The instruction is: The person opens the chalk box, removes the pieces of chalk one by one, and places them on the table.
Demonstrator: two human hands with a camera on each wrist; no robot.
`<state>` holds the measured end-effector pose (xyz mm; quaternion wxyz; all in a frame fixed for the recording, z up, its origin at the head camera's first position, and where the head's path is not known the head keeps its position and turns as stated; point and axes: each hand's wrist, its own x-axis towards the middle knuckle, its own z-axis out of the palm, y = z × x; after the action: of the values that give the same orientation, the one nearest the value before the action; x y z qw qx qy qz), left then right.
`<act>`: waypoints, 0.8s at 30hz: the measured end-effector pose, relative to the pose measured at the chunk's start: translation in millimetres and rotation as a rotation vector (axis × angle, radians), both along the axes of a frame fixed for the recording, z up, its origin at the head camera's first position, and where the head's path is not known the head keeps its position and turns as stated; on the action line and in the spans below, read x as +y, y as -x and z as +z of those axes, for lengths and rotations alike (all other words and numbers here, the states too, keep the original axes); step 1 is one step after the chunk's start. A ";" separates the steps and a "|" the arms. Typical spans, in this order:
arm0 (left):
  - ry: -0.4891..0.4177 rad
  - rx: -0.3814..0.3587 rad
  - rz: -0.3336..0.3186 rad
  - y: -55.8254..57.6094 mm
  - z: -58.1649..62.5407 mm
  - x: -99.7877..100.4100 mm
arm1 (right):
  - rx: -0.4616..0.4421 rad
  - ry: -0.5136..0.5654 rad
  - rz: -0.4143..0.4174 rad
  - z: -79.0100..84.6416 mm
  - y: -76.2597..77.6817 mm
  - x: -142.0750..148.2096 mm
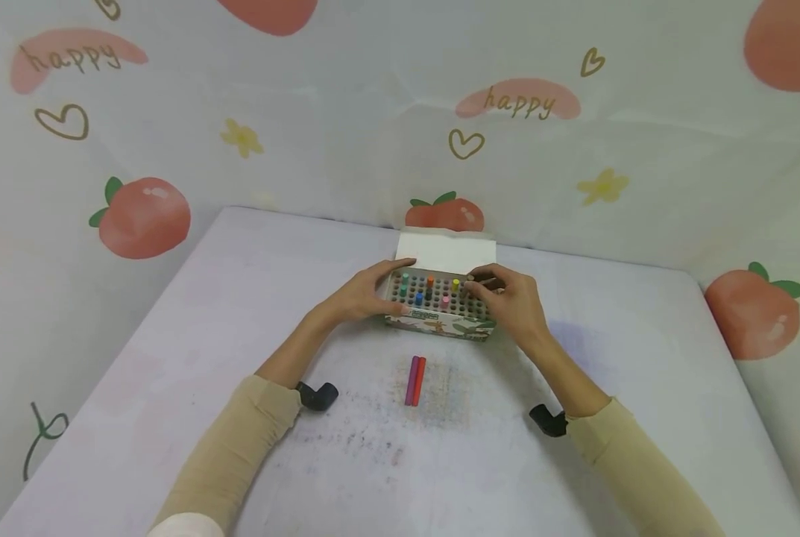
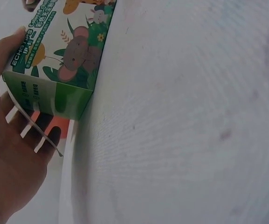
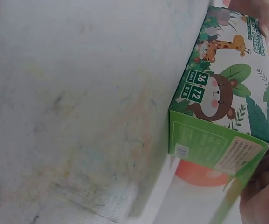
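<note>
A printed cardboard chalk box [image 1: 440, 326] stands at the back of the table, its white lid [image 1: 445, 252] raised behind it. Several chalk sticks poke up from its grid of holes, among them a blue chalk [image 1: 419, 298], a pink chalk [image 1: 445, 301] and a yellow chalk [image 1: 455, 284]. My left hand [image 1: 361, 292] grips the box's left end, thumb on the front and fingers behind. At the back right corner of the grid, my right hand [image 1: 515, 298] pinches a brownish chalk [image 1: 470, 278] by its top. The right fingertips are mostly hidden in the right wrist view.
A purple chalk [image 1: 411, 381] and a red chalk [image 1: 420, 382] lie side by side on the white table [image 1: 480, 477], in front of the box. Chalk smudges mark the surface around them. A fruit-printed cloth [image 1: 346, 134] hangs behind the table.
</note>
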<state>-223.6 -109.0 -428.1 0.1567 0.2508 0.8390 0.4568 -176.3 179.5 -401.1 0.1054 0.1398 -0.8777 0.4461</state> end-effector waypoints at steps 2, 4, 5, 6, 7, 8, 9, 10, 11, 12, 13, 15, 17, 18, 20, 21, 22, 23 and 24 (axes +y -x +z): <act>-0.004 -0.004 0.001 -0.7 -0.9 0.7 | 0.052 0.041 0.013 -1.8 -0.5 0.7; -0.007 -0.005 -0.002 -1.4 -1.7 1.0 | 0.104 0.088 0.030 -2.8 -1.5 0.7; -0.007 -0.002 -0.004 -1.6 -2.0 1.1 | 0.131 0.110 0.035 -3.1 -1.6 0.7; -0.008 0.001 -0.008 -1.8 -2.4 1.3 | 0.155 0.133 0.041 -3.3 -1.5 0.6; -0.007 0.005 -0.012 -2.0 -2.6 1.4 | 0.174 0.155 0.048 -3.2 -1.6 0.6; -0.004 0.009 -0.013 -1.9 -3.0 1.3 | 0.186 0.174 0.055 -2.5 -2.0 0.2; -0.001 0.012 -0.013 -1.9 -3.0 1.2 | 0.194 0.188 0.057 -1.4 -2.4 -0.3; 0.000 0.015 -0.014 -1.8 -3.0 1.2 | 0.198 0.203 0.060 0.2 -2.9 -0.8; 0.003 0.019 -0.014 -1.6 -2.9 1.2 | 0.198 0.214 0.061 2.2 -3.8 -1.4; 0.005 0.022 -0.015 -1.5 -2.4 1.3 | 0.189 0.230 0.061 4.1 -4.7 -1.8; 0.007 0.024 -0.016 -1.2 -1.8 1.4 | 0.175 0.247 0.060 5.9 -5.9 -2.1; 0.010 0.028 -0.019 -0.6 -0.8 1.6 | 0.136 0.283 0.056 10.1 -8.4 -2.6; 0.015 0.033 -0.022 0.2 0.0 1.7 | 0.089 0.310 0.054 13.2 -11.2 -2.5; 0.014 0.034 -0.023 0.5 0.3 1.6 | 0.064 0.325 0.054 14.4 -12.3 -2.4; 0.016 0.038 -0.023 0.9 0.5 1.2 | 0.023 0.337 0.056 17.1 -15.7 -2.5; 0.016 0.038 -0.021 1.1 0.4 1.1 | 0.004 0.332 0.056 18.2 -17.6 -2.3; 0.017 0.039 -0.021 1.3 0.3 1.2 | -0.018 0.329 0.055 18.8 -19.7 -2.0; 0.014 0.037 -0.022 1.4 0.1 1.5 | -0.039 0.331 0.051 19.2 -21.8 -1.7; 0.013 0.036 -0.025 1.5 -0.1 2.0 | -0.059 0.333 0.048 19.3 -24.2 -1.2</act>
<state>-225.1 -106.9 -428.1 0.1488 0.2683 0.8414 0.4449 -152.1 178.3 -381.8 0.0906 0.1280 -0.7909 0.5915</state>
